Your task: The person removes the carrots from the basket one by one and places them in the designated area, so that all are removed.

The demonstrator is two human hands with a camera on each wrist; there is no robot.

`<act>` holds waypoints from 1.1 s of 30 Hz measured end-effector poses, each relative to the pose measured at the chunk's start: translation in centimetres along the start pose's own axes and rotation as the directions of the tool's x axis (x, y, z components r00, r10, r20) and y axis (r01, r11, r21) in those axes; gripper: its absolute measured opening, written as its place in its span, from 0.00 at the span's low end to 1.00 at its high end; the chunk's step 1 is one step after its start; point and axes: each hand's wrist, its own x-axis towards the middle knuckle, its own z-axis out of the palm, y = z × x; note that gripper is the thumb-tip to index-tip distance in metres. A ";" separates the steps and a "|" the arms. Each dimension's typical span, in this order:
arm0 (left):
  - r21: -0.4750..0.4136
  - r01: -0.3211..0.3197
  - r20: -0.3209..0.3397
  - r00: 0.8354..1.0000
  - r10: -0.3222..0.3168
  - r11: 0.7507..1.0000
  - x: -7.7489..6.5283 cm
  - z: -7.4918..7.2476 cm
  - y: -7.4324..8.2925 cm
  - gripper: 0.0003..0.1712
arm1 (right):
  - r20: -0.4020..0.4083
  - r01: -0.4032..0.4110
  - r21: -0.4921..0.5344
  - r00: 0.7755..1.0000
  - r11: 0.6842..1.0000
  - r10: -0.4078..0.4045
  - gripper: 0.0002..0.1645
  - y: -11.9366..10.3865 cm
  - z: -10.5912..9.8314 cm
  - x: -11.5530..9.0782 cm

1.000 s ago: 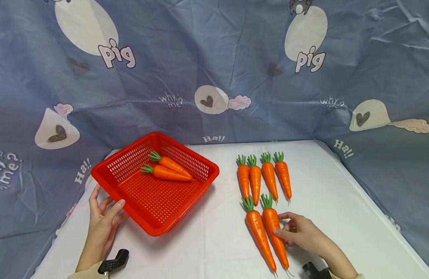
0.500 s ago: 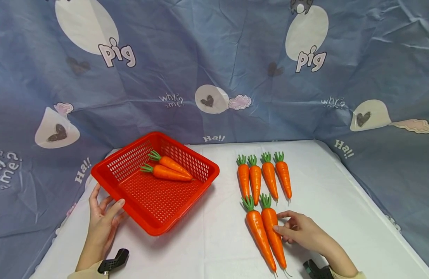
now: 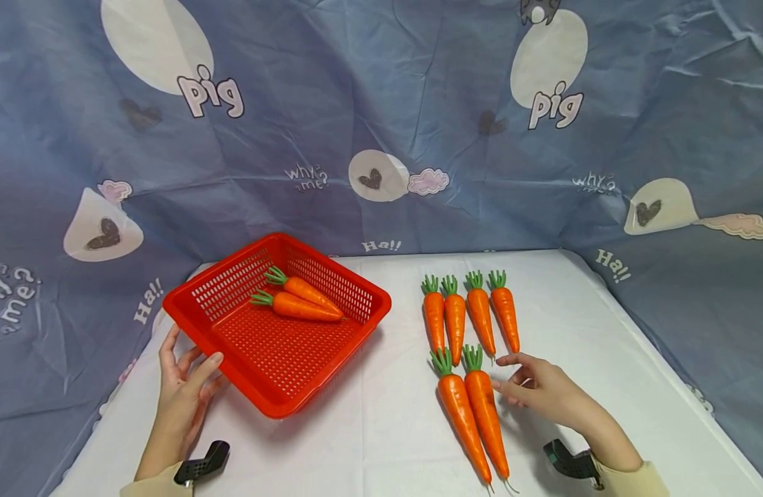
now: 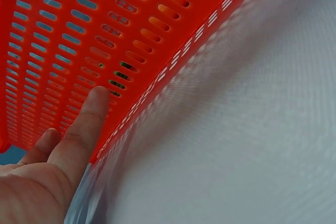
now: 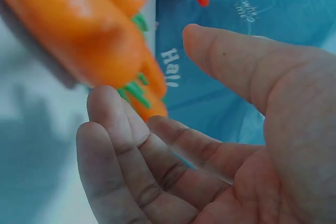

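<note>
A red plastic basket (image 3: 276,366) with slotted walls stands on the left, two carrots (image 3: 307,307) with green tops lying inside. My left hand (image 3: 185,400) rests against its near left side; in the left wrist view, extended fingers (image 4: 81,129) touch the outer wall. Two carrots (image 3: 461,421) lie side by side in the near row. Beside the right one of these, my right hand (image 3: 546,390) hovers with loosely bent fingers and holds nothing. Its thumb and fingers stand apart in the right wrist view, close to a blurred carrot (image 5: 79,30).
Several more carrots (image 3: 479,314) form a row behind the near pair, tops pointing away. A white cloth (image 3: 394,442) covers the table. Blue printed fabric (image 3: 468,207) hangs behind and along the sides.
The near right carrot shifted slightly left against its neighbour under my right hand. That hand has since come off it and moved away from me. My left hand and the basket stay put.
</note>
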 end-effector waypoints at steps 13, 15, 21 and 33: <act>-0.013 -0.019 0.004 1.000 0.019 1.000 0.1 -0.2 -0.4 0.53 | 0.030 0.196 -0.161 0.981 0.967 -0.194 0.32 -5.9 -3.5 3.4; -0.011 -0.017 0.010 1.000 0.017 1.000 0.0 -0.2 -0.4 0.53 | 0.043 0.198 -0.174 0.980 0.965 -0.193 0.31 -6.9 -3.9 4.0; -0.006 -0.010 0.010 1.000 0.010 1.000 0.0 -0.2 -0.3 0.53 | 0.034 0.214 -0.260 0.977 0.942 -0.213 0.29 -10.0 -4.1 6.3; -0.007 -0.019 0.009 1.000 0.019 1.000 0.0 -0.3 -0.3 0.53 | 0.093 0.229 -0.310 0.973 0.923 -0.210 0.32 -15.1 -2.4 11.4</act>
